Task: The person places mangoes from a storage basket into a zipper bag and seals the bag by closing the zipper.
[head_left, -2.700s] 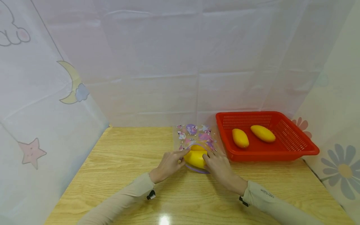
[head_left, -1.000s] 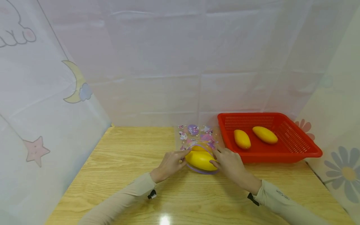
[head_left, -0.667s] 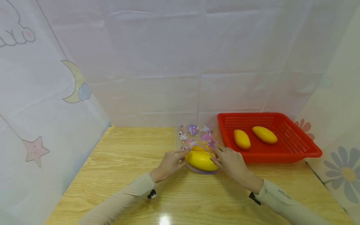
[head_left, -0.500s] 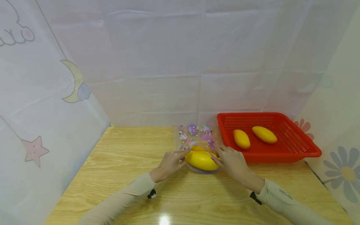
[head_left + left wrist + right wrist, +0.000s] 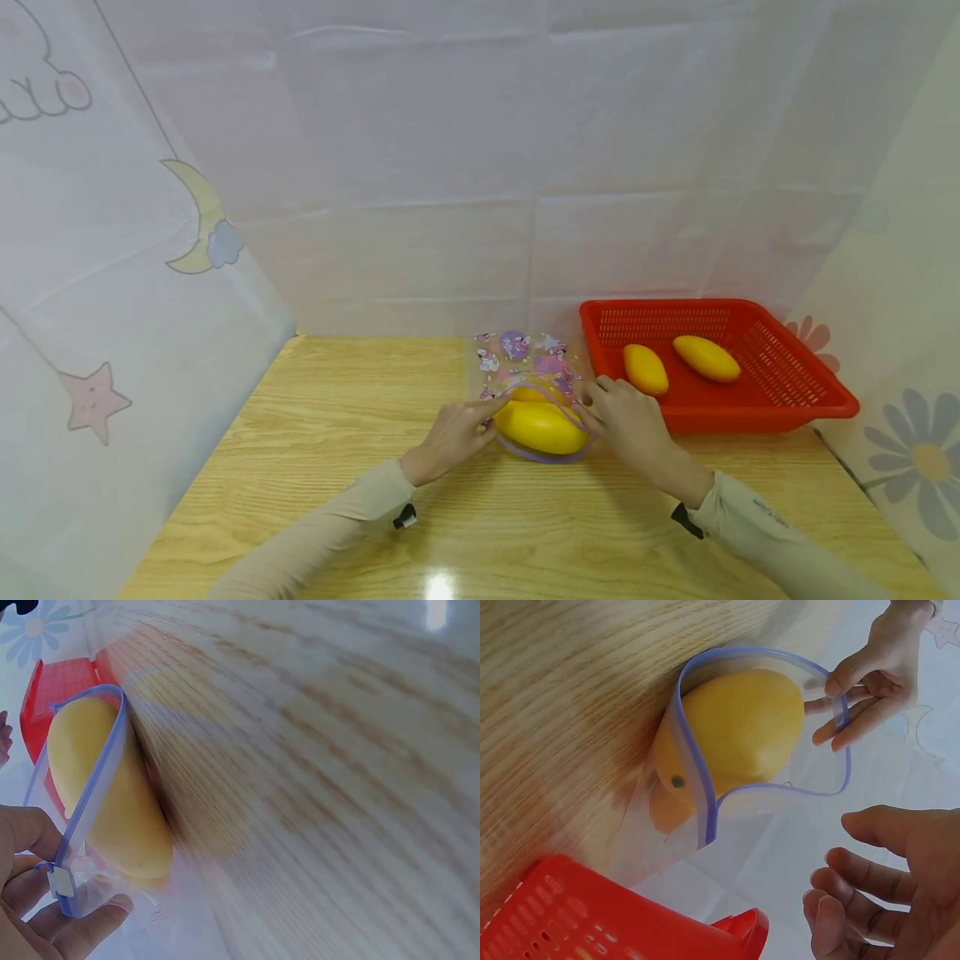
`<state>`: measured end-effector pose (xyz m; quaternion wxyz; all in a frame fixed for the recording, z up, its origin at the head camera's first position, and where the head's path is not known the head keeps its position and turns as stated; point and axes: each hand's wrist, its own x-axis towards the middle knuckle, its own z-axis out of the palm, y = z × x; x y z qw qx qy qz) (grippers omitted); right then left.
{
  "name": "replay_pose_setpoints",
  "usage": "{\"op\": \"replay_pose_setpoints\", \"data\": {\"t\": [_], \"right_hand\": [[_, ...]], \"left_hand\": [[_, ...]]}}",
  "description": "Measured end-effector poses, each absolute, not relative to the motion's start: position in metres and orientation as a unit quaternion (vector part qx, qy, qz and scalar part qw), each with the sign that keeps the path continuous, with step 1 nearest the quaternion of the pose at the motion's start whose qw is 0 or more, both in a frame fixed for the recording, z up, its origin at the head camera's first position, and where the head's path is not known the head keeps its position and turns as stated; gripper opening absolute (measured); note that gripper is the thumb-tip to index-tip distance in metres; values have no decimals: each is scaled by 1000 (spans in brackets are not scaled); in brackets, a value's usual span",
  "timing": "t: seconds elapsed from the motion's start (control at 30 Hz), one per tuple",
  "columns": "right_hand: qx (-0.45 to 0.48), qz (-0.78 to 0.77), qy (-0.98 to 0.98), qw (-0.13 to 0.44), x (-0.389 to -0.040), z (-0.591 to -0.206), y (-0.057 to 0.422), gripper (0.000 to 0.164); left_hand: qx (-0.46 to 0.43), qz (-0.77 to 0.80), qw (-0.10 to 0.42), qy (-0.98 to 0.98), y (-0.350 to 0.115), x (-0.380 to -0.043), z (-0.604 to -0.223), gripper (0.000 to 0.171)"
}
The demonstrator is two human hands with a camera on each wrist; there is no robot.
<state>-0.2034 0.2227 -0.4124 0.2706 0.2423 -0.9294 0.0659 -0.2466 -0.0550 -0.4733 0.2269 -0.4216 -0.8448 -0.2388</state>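
A clear zip bag (image 5: 517, 350) with a purple zip edge and printed cartoons lies on the table, its mouth spread toward me. Inside the mouth sits a yellow mango (image 5: 542, 427); more yellow shows through the film behind it, and whether that is a second mango I cannot tell. My left hand (image 5: 453, 437) pinches the bag's left edge, beside the white slider (image 5: 61, 883) in the left wrist view. Close to the right corner of the mouth is my right hand (image 5: 630, 425); in the right wrist view its fingers (image 5: 874, 870) are loosely bent, apart from the bag.
A red plastic basket (image 5: 720, 421) stands to the right of the bag, holding two mangoes, one nearer (image 5: 645, 370) and one farther (image 5: 707, 358). A pale printed sheet (image 5: 420, 167) rises behind the wooden table (image 5: 337, 400).
My right hand has shifted right from the mango to beyond the bag's right corner and come off it. The mouth is spread wider. My left hand keeps its pinch.
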Motion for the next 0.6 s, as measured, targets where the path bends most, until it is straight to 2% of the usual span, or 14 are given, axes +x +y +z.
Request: {"op": "replay_pose_setpoints", "data": {"t": [0.3,0.6], "right_hand": [[234,83,-922,295,-207,-412,229,23],[222,96,-925,292,-212,-410,234,19]], "left_hand": [[-423,-238,232,-843,-55,-247,-472,53],[-423,-232,240,-843,-55,-245,-471,54]]}}
